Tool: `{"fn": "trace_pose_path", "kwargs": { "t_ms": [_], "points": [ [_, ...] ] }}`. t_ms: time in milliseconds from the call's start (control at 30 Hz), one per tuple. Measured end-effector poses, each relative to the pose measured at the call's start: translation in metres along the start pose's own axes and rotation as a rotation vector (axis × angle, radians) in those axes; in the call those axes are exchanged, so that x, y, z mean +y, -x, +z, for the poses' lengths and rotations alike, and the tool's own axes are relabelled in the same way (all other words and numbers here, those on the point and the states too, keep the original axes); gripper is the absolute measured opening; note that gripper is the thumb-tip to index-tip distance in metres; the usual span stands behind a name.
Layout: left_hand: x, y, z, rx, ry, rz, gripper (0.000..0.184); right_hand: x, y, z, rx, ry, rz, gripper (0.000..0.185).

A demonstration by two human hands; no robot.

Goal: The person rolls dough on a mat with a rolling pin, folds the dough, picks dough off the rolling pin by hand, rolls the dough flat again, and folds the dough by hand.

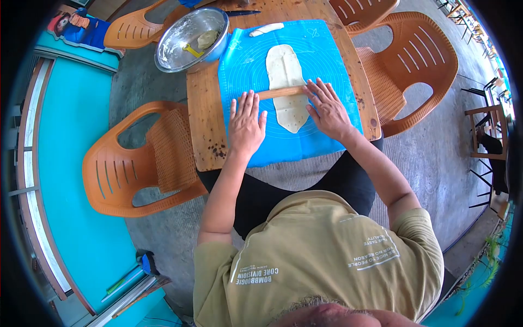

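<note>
A long, flattened sheet of dough (284,60) lies on a blue silicone mat (340,76) printed with rings. Across the dough's middle rests a wooden rolling pin (281,92). My left hand (247,128) lies flat over the pin's left end, its fingers stretched out and pointing away from me. My right hand (329,111) is spread over the other end, fingers extended and palm down. Both hands cover the pin's ends. Near the mat's far edge is a small rolled piece of dough (266,29).
A metal bowl (165,46) with a lump of dough (207,39) and a yellow tool (192,51) stands left of the mat. Behind it lies a dark knife (243,12). Orange chairs (122,158) flank the wooden table (204,120) on both sides.
</note>
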State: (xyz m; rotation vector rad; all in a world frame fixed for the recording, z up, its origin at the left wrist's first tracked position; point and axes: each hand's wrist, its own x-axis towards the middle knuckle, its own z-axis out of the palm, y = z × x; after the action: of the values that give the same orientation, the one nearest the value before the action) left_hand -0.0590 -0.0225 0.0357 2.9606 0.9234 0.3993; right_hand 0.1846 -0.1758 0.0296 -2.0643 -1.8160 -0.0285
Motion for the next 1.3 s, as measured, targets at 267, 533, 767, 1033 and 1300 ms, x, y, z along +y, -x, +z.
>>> {"fn": "trace_pose_path", "kwargs": {
  "t_ms": [267,533,767,1033,1300],
  "points": [
    [-0.004,-0.034,0.012,-0.079,0.041,-0.094,0.071,0.013,-0.036,0.012,-0.019,0.064,0.044,0.059],
    [-0.020,-0.085,0.025,-0.113,0.035,-0.204,0.076,0.035,-0.103,0.028,-0.134,0.112,0.113,0.065],
    [-0.035,-0.109,0.043,-0.029,-0.083,-0.246,0.077,0.047,-0.145,0.050,-0.017,0.285,0.132,0.069],
    [-0.046,-0.124,0.054,0.006,-0.021,-0.319,0.076,0.048,-0.182,0.050,-0.079,0.320,0.153,0.068],
    [-0.038,-0.136,0.027,-0.082,0.045,-0.442,0.065,0.052,-0.206,0.054,-0.119,0.307,0.160,0.067]
  ]
}}
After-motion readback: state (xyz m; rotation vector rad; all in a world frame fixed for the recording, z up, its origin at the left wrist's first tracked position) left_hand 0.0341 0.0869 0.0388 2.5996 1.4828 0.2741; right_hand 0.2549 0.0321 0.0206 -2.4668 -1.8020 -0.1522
